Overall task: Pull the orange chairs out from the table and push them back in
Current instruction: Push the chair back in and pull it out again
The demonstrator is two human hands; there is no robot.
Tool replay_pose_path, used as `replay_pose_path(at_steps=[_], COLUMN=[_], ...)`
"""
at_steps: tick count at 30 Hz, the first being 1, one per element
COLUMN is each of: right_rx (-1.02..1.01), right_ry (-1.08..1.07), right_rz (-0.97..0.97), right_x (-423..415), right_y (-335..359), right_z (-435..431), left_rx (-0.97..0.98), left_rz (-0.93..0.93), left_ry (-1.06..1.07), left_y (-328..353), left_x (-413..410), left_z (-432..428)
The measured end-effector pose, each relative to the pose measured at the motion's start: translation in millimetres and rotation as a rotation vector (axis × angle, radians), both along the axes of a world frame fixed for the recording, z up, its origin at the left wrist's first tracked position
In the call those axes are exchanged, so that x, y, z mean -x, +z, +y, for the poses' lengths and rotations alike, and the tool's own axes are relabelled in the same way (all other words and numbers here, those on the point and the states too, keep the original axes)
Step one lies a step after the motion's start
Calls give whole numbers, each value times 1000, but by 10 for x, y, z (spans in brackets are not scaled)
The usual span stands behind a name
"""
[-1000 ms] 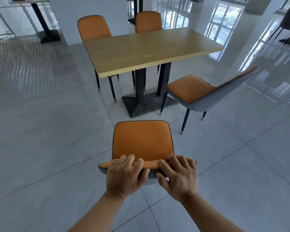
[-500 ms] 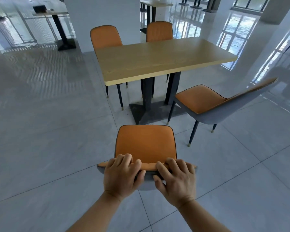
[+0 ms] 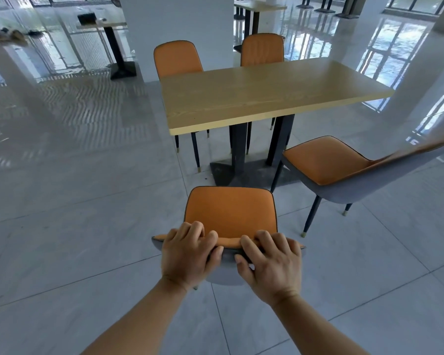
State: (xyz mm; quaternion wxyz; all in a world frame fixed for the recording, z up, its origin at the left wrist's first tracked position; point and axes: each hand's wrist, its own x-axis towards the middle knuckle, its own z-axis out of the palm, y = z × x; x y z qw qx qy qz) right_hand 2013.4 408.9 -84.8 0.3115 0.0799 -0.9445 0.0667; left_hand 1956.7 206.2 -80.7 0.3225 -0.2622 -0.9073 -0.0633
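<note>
Left hand (image 3: 190,254) and right hand (image 3: 273,265) atop backrest of nearest orange chair (image 3: 231,213)

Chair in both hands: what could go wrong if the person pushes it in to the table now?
1. The right chair stands pulled out near the path; the held chair could knock its leg.
2. The table has a dark base ahead; chair legs might strike it.
3. The left hand and right hand grip only the backrest top, so it may tip.
</note>
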Motion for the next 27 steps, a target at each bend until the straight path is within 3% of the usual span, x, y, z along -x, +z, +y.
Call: replay_pose_path(at_steps=[5,10,15,27], right_rx=[40,286,247,195], right_ry=[-15,-252,-272,-301], right_rz=[18,21,-2,5], right_x=[302,717,956,1602], right_y=[4,122,108,70], right_z=[48,-113,-169,-99], left_rx=[-20,-81,-158,-141], left_rz=[12,-37,-66,-59], left_ry=[7,8,-5,-39], left_y=[-7,26,57,32], left_x=[292,616,889,1553], left_z=[77,142,108,168])
